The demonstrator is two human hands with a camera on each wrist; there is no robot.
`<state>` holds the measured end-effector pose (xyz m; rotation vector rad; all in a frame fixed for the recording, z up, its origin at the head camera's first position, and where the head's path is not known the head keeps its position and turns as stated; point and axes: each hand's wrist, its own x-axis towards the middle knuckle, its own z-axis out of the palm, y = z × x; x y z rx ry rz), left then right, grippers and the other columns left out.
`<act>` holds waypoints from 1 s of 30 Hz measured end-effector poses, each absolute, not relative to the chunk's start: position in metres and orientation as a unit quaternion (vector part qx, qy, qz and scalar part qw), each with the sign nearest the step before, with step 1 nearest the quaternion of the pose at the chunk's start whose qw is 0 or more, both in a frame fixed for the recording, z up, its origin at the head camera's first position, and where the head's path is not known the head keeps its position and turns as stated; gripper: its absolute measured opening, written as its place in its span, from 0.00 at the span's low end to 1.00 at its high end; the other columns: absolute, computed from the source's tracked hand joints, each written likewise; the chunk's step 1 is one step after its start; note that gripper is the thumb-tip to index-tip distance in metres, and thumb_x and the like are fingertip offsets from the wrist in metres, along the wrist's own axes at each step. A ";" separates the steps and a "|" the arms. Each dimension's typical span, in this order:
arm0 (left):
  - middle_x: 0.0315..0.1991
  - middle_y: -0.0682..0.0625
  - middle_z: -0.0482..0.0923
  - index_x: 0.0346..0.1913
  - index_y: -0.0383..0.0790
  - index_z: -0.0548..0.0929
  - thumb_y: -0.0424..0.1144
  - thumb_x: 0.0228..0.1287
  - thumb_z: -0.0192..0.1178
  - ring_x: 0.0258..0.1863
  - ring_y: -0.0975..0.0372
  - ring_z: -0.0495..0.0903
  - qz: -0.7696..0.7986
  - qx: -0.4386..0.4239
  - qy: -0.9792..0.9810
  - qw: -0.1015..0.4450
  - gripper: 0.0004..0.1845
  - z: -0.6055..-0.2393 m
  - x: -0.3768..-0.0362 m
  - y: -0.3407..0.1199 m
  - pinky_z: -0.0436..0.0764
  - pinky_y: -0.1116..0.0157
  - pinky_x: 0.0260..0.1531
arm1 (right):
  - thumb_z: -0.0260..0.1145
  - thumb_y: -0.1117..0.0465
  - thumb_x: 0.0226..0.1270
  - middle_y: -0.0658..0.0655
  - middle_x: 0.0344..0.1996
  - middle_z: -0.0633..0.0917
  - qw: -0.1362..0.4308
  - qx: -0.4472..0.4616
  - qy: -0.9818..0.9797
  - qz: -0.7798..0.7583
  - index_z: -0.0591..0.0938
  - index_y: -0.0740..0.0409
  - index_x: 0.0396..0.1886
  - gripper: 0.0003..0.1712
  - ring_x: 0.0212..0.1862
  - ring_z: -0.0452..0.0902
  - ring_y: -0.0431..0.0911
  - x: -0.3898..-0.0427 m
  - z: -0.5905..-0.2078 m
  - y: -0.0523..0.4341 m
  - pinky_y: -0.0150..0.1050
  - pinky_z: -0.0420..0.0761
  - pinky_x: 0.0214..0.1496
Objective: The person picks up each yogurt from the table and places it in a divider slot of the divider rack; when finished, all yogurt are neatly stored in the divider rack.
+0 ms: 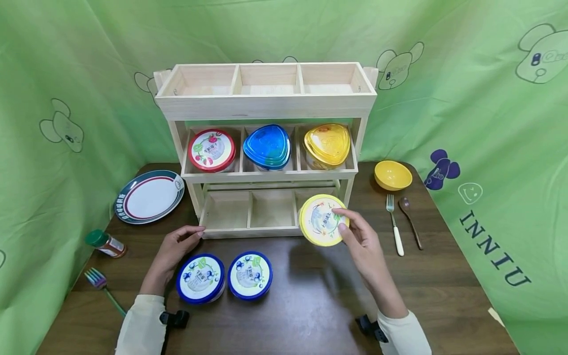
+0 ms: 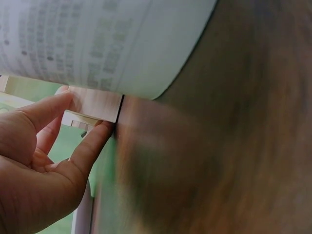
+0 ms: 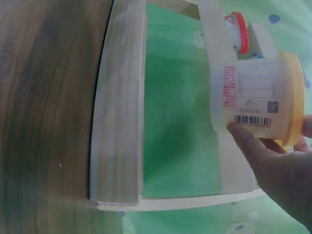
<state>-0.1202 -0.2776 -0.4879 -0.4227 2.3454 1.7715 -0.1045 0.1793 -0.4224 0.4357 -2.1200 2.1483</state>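
My right hand (image 1: 342, 220) grips a round yellow-lidded tub (image 1: 322, 220) by its rim, lid facing me, in front of the bottom right compartment of a wooden three-tier shelf (image 1: 266, 106). In the right wrist view the tub (image 3: 248, 92) is held on its side beside the shelf frame. My left hand (image 1: 194, 231) touches the shelf's lower left front corner (image 2: 95, 105) with relaxed fingers (image 2: 90, 144). Just below that hand two blue-lidded tubs (image 1: 200, 278) (image 1: 250, 275) stand on the table. The middle tier holds a red-lidded tub (image 1: 211, 150), a blue triangular container (image 1: 266, 146) and a yellow triangular container (image 1: 327, 144).
On the left of the dark wooden table (image 1: 310, 315) lie a plate (image 1: 150, 196), a green-capped spice bottle (image 1: 106, 244) and a colourful fork (image 1: 103, 286). On the right are a yellow bowl (image 1: 392, 175), a fork (image 1: 395, 224) and a spoon (image 1: 410, 222). Green cloth surrounds the table.
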 end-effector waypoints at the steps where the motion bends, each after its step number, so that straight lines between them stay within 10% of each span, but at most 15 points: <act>1: 0.56 0.52 0.83 0.66 0.40 0.87 0.46 0.82 0.65 0.49 0.62 0.78 0.595 -0.142 0.786 0.086 0.19 -0.488 -0.120 -0.278 0.81 0.70 0.48 | 0.56 0.68 0.88 0.58 0.61 0.82 0.042 0.138 -0.688 0.711 0.77 0.69 0.71 0.19 0.56 0.82 0.44 -0.109 -0.424 0.179 0.33 0.84 0.54; 18: 0.48 0.58 0.84 0.66 0.39 0.87 0.43 0.82 0.65 0.46 0.66 0.79 0.614 -0.133 0.773 0.086 0.18 -0.489 -0.122 -0.280 0.81 0.71 0.47 | 0.54 0.66 0.89 0.59 0.63 0.79 0.013 0.060 -0.669 0.741 0.73 0.67 0.77 0.23 0.58 0.80 0.43 -0.165 -0.457 0.179 0.34 0.83 0.59; 30: 0.49 0.59 0.84 0.68 0.38 0.86 0.42 0.82 0.65 0.46 0.66 0.78 0.615 -0.140 0.771 0.088 0.19 -0.493 -0.123 -0.282 0.81 0.70 0.46 | 0.53 0.70 0.86 0.52 0.42 0.82 0.025 0.011 -0.719 0.694 0.78 0.66 0.72 0.21 0.35 0.74 0.44 -0.184 -0.467 0.172 0.31 0.75 0.35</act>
